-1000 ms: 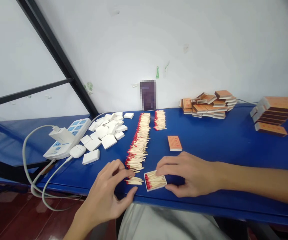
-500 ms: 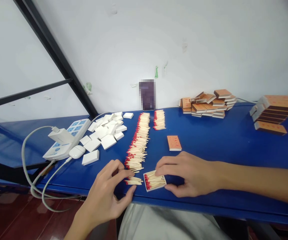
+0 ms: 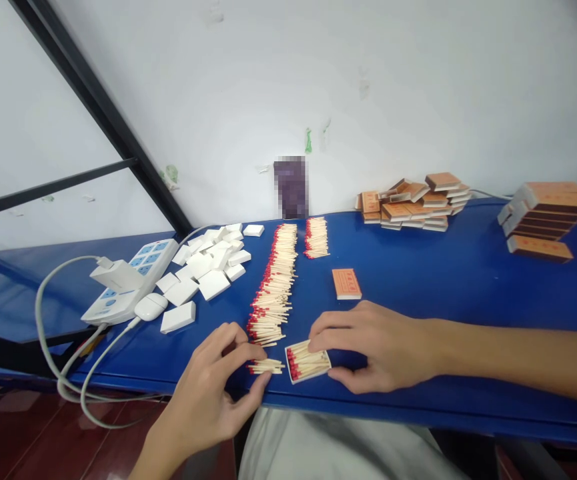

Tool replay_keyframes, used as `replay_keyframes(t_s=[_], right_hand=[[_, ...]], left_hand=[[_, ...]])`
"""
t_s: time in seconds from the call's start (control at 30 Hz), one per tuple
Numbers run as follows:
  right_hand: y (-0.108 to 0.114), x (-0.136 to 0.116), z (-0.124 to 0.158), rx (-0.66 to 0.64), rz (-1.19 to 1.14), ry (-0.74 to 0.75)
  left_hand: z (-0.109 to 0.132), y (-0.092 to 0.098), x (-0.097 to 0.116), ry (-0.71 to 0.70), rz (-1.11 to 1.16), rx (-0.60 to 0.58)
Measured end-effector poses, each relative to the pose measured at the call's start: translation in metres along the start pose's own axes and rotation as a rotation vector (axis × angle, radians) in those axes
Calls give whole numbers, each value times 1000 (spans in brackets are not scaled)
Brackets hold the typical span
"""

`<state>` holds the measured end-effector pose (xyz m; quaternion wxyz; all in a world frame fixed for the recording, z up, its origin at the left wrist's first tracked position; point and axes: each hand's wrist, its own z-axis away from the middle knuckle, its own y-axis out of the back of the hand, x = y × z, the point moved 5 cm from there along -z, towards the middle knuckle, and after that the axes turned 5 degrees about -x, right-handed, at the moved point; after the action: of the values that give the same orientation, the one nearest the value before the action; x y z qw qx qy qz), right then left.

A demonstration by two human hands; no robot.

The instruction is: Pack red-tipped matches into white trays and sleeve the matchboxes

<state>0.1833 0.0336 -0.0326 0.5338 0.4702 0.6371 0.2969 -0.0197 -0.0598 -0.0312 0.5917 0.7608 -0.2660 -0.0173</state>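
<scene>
My left hand (image 3: 218, 380) pinches a small bundle of matches (image 3: 271, 366) between thumb and fingers, low over the table's front edge. Beside it, a white matchbox tray (image 3: 312, 377) lies filled with matches, red heads to the left. My right hand (image 3: 381, 348) grips this tray from its right side, fingertips on the matches at the top and thumb at the lower right corner. A long row of loose matches (image 3: 274, 287) stretches away behind the bundle, and a shorter group of matches (image 3: 317, 237) lies at its far right. An orange matchbox (image 3: 347, 284) rests behind my right hand.
White trays (image 3: 201, 264) are heaped at the left, near a power strip (image 3: 133, 283) with a charger, a white case (image 3: 151, 306) and looping cables. Orange matchboxes (image 3: 408, 211) are piled against the wall, with a stack of matchboxes (image 3: 551, 210) farther right. A pixelated dark object (image 3: 291, 188) leans there.
My left thumb and fingers have closed in on the small bundle of matches, which is squeezed narrower. My right hand stays on the tray. The view has shifted slightly.
</scene>
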Motion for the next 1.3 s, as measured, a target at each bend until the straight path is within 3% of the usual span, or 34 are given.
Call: replay_keyframes(t_s=[0.13,0.3,0.57,0.73,1.13,1.3], right_hand=[[0,0,1,10,17,1],[1,1,3,43,25,34],[3,4,6,60,39,38],[5,3,5,53,47,25],[3,2,5,81,30,33],[4,3,6,74,38,-24]], left_hand=[[-3,3,2,-16,-15,-57],[-9,17,10,-73,-190,-212],[-37,24,20,-165,-281,-437],[-46,18,22,-193,-275,-481],[-56,9,30,-112,-391,-632],[-59,9,31,-116,-385,-629]])
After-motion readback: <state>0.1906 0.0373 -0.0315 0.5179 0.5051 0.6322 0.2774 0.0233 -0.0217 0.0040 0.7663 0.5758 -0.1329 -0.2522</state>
